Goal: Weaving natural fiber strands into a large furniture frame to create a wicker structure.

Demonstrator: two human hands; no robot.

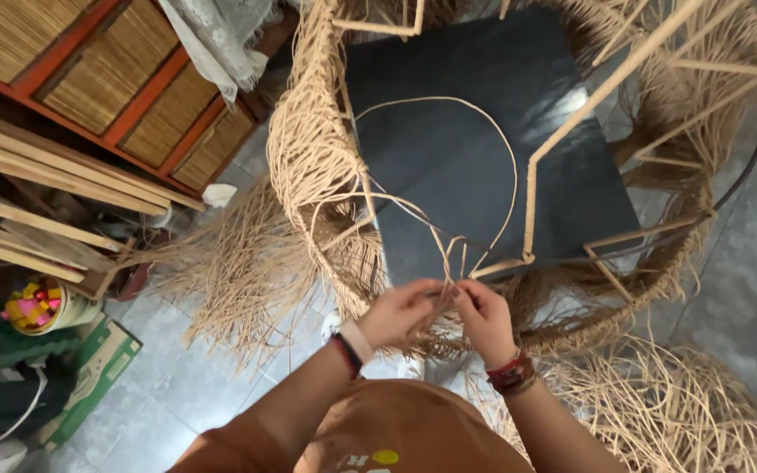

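Observation:
A large round woven frame of pale rattan strands (313,158) stands around a dark square surface (475,149). Thin wrapped rods (571,114) cross the frame. My left hand (400,311) and my right hand (484,315) meet at the near rim, fingers pinched on loose rattan strands (449,254). One long strand loops up over the dark surface (484,114). Both wrists carry bands. Loose fibre ends hang from the rim beneath my hands.
Piles of loose rattan fibre lie on the tiled floor at left (229,263) and lower right (676,412). Wooden slats (37,166) and a red-framed woven panel (124,79) lean at left. A small bucket of coloured bits (37,307) sits beside a green cardboard box (98,368).

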